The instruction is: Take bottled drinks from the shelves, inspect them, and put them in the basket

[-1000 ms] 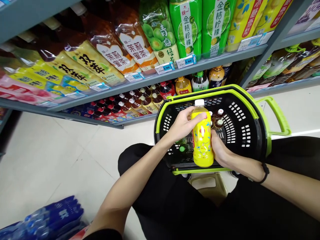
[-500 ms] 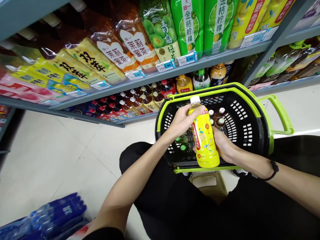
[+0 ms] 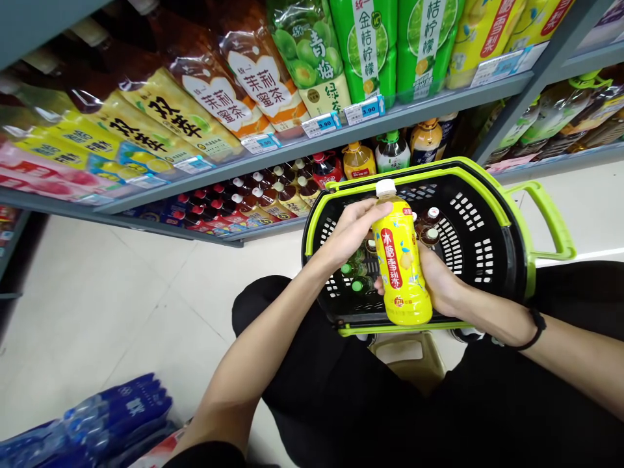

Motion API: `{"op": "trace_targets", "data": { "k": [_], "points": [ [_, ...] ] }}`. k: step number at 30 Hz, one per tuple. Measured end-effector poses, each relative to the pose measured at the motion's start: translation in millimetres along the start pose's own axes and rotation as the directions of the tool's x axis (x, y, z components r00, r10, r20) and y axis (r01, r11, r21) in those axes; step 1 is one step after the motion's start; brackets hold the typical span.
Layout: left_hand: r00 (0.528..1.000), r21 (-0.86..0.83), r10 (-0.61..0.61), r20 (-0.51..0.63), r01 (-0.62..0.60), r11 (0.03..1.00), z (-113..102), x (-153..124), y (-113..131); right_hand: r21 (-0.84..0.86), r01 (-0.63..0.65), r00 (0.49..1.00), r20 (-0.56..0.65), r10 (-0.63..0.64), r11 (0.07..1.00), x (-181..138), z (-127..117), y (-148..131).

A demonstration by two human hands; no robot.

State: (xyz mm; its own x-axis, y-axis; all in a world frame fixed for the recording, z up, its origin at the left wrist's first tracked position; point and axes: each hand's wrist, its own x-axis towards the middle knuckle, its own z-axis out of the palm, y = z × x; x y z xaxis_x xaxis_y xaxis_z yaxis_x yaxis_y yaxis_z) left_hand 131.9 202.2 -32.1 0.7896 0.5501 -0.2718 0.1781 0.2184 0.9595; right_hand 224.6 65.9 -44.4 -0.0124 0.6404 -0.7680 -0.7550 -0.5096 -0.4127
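Observation:
I hold a yellow drink bottle (image 3: 400, 266) with a white cap upright over a black shopping basket (image 3: 475, 234) with lime-green rim and handles. My left hand (image 3: 351, 233) grips the bottle's shoulder near the cap, fingers curled round it. My right hand (image 3: 439, 283) wraps the lower half from behind. The label with red characters faces me. Several smaller bottles (image 3: 358, 276) lie inside the basket beneath it.
A grey store shelf (image 3: 312, 140) runs across the top, packed with large tea and juice bottles and price tags; smaller bottles (image 3: 273, 195) fill the bottom shelf. A blue pack of water bottles (image 3: 107, 416) lies at lower left. My black-clad legs and a low stool (image 3: 409, 357) are below the basket.
The bottle has been turned in my hands, from tilted with its side showing to upright with the red-lettered label facing me. Both hands kept their hold.

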Motion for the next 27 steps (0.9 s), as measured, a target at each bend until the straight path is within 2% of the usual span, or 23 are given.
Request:
{"op": "trace_targets", "data": {
  "k": [5,9,11,17,23,27],
  "points": [
    [0.998,0.028,0.051,-0.023,-0.051,0.998,-3.1,-1.1,5.8,-0.063,0.098,0.995,-0.027,-0.100,0.993,8.4,-3.6,-0.3],
    [0.984,0.066,0.080,-0.158,-0.071,0.995,-7.9,3.7,1.4,-0.091,0.112,0.993,-0.025,-0.114,0.990,10.3,-6.9,-3.2],
    [0.978,0.084,0.101,-0.182,-0.087,0.993,-8.1,6.0,-0.8,-0.104,0.105,0.994,-0.011,-0.107,0.989,7.6,-5.5,-5.4],
    [0.985,0.144,0.109,-0.136,-0.089,0.986,-6.0,5.6,-0.7,-0.015,0.114,0.993,-0.001,-0.114,0.993,-2.5,0.0,-7.6],
    [0.993,0.025,0.073,-0.090,-0.071,0.997,-13.1,5.8,-3.8,0.083,0.054,0.997,0.055,-0.059,0.995,-4.0,-3.7,-4.8],
    [0.999,-0.021,0.030,-0.017,-0.030,0.999,-9.9,4.6,-3.5,0.135,0.047,0.996,0.065,-0.056,0.990,-2.9,-3.1,-2.5]
  ]
}}
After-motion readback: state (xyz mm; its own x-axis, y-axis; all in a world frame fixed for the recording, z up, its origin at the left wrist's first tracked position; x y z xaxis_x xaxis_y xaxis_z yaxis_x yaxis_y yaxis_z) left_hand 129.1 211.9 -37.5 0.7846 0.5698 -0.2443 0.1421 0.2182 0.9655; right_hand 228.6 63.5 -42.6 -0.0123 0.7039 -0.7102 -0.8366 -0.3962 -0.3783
